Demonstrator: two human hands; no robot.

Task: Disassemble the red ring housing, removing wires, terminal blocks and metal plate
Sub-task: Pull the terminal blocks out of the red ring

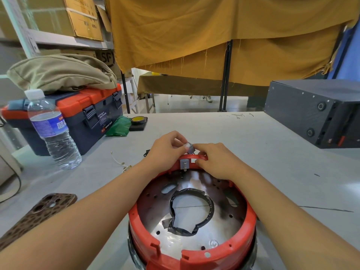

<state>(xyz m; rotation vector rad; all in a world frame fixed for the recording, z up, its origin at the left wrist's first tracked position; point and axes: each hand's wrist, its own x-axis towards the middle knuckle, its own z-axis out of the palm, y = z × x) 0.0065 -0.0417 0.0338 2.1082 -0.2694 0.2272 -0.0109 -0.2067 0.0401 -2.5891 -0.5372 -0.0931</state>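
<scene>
Grey table [253, 152] bears the red ring [251, 221], stiff and light, near the front edge; both hands, left [165, 151] and right [216, 160], pinch a small grey block [190, 148] at its far rim; grip its sides, since it looks brittle

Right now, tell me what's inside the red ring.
Inside the red ring lies a metal plate with a black taped opening. The hands cover the far rim's parts.
</scene>
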